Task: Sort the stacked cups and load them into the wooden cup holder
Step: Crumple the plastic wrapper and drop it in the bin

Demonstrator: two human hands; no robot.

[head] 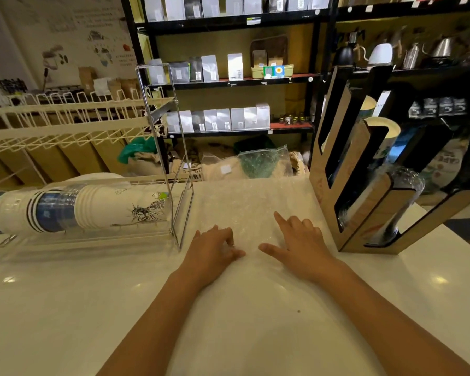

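Observation:
A long stack of nested cups [73, 210], white paper ones with a drawn statue mixed with clear and blue ones, lies on its side in the lower tier of a wire rack [158, 126] at the left. The wooden cup holder [361, 202] stands at the right, with paper cups [383, 128] in its upper slots and clear plastic cups [407, 177] in a lower slot. My left hand [215, 248] rests on a clear plastic sheet [255, 207] on the counter, fingers curled. My right hand [301, 240] lies beside it, fingers spread, holding nothing.
The white counter [65, 308] spreads around my arms. Behind it stand black shelves [228, 80] with coffee bags, kettles [380, 54] at the upper right, and sacks [228, 166] on the floor. A chrome frame [185, 191] of the rack sits just left of my hands.

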